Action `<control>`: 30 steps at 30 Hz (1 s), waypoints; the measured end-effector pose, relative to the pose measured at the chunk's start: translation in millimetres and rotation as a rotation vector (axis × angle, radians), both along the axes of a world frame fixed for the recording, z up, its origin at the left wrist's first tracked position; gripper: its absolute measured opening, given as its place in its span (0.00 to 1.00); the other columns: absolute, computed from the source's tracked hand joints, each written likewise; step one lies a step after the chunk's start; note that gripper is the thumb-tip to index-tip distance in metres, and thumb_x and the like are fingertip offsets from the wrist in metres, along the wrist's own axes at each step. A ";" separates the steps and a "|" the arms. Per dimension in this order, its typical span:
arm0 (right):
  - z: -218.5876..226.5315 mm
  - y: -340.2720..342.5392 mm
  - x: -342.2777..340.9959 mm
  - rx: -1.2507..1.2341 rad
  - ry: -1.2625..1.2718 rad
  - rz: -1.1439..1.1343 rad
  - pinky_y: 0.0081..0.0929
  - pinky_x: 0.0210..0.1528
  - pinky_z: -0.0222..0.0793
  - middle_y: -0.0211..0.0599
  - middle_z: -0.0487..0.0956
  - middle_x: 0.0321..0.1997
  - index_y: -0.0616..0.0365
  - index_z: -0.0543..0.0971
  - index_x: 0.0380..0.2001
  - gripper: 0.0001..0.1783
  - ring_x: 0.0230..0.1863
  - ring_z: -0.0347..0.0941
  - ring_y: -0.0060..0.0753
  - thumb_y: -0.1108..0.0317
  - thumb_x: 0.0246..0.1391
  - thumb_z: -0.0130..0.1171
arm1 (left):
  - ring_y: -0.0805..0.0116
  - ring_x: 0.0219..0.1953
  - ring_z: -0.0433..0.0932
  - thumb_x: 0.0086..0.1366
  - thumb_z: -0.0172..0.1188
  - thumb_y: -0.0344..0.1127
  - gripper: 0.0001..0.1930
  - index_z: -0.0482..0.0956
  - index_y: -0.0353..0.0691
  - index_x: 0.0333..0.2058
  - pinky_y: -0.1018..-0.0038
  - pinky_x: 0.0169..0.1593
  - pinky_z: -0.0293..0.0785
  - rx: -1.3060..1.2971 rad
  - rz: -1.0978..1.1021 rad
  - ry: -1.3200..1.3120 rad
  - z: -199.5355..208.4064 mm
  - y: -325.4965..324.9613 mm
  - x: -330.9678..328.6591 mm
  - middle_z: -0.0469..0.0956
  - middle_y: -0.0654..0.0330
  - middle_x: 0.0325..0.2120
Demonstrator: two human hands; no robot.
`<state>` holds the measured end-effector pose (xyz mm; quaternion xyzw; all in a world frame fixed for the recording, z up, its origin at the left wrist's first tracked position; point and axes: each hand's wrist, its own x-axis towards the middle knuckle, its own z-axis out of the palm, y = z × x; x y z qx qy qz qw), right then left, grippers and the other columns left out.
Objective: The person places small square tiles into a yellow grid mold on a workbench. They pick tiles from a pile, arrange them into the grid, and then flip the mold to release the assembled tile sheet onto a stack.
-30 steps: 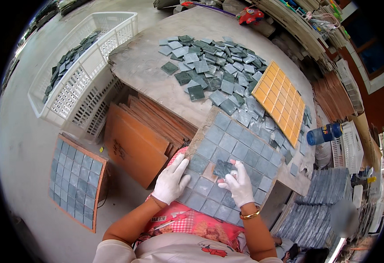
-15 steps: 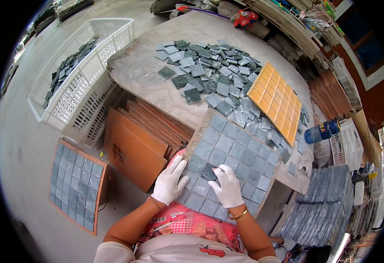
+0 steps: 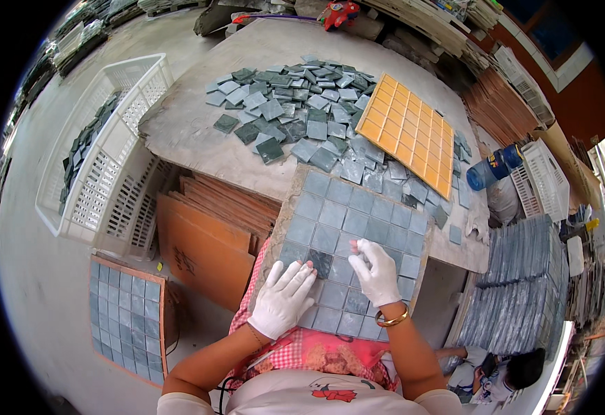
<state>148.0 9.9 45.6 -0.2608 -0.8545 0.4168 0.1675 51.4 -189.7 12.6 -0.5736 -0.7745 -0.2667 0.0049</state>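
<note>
A board of square grey-blue stone tiles [image 3: 333,214] lies tilted before me, its far edge by the worktable. My left hand [image 3: 282,299], in a white glove with bare fingertips, rests flat on the board's left side. Its fingertips touch a darker tile [image 3: 321,259] in the grid. Over the middle of the board is my right hand [image 3: 377,274], gloved too, with bent fingers and the thumb apart; I see nothing in it. Beyond the board, loose tiles [image 3: 271,109] lie heaped beside a yellow grid tray [image 3: 407,130].
The grey worktable [image 3: 178,117] spreads ahead. A white crate [image 3: 102,200] holding tiles stands left, near brown boards [image 3: 202,245] and another tiled board [image 3: 124,315]. At right are a blue bottle [image 3: 494,167], stacked tile sheets [image 3: 517,290] and a seated person [image 3: 499,377].
My left hand has moved from the board's left edge onto the tiles, its fingers now at the dark tile. My right hand has drawn off that tile toward the right. The view has shifted.
</note>
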 end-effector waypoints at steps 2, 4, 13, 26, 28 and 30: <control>1.7 5.5 10.5 0.047 0.016 -0.027 0.23 0.35 0.70 0.37 0.79 0.39 0.60 0.75 0.43 0.15 0.34 0.76 0.27 0.72 0.50 0.57 | 0.57 0.59 0.65 0.52 0.62 0.39 0.27 0.72 0.36 0.51 0.54 0.62 0.53 -0.045 -0.010 0.005 -11.6 7.5 4.1 0.70 0.54 0.54; -5.1 7.0 23.6 0.061 0.097 -0.062 0.25 0.36 0.70 0.38 0.79 0.39 0.61 0.75 0.42 0.14 0.36 0.77 0.30 0.72 0.50 0.57 | 0.57 0.58 0.66 0.52 0.62 0.41 0.28 0.72 0.35 0.51 0.54 0.62 0.54 -0.048 0.012 0.054 -14.9 7.5 6.9 0.70 0.54 0.54; -13.5 -25.0 82.7 0.503 -0.048 0.273 0.36 0.40 0.70 0.37 0.74 0.37 0.53 0.77 0.37 0.13 0.39 0.72 0.43 0.66 0.45 0.62 | 0.54 0.60 0.64 0.52 0.62 0.42 0.32 0.68 0.34 0.54 0.50 0.62 0.50 -0.111 -0.014 0.060 -2.1 -6.0 -0.7 0.67 0.51 0.56; -14.1 2.9 73.8 -0.249 -0.092 0.052 0.27 0.30 0.69 0.35 0.76 0.31 0.55 0.78 0.35 0.15 0.27 0.73 0.33 0.64 0.42 0.66 | 0.56 0.61 0.63 0.55 0.56 0.55 0.34 0.68 0.40 0.56 0.47 0.63 0.48 -0.163 -0.277 0.062 -12.4 -14.8 17.6 0.66 0.56 0.59; -1.8 2.8 79.0 -0.061 -0.130 0.025 0.26 0.30 0.69 0.35 0.77 0.31 0.57 0.77 0.34 0.14 0.26 0.73 0.31 0.64 0.44 0.65 | 0.59 0.61 0.63 0.55 0.56 0.54 0.32 0.69 0.44 0.56 0.48 0.63 0.48 -0.201 -0.243 0.086 -11.1 -11.4 19.4 0.66 0.58 0.59; -2.9 -1.6 88.5 0.113 -0.058 0.009 0.30 0.31 0.69 0.36 0.76 0.29 0.55 0.77 0.34 0.13 0.26 0.73 0.34 0.62 0.46 0.63 | 0.59 0.61 0.63 0.55 0.57 0.54 0.32 0.70 0.45 0.56 0.49 0.63 0.47 -0.243 -0.211 0.113 -8.9 -7.2 19.9 0.66 0.58 0.59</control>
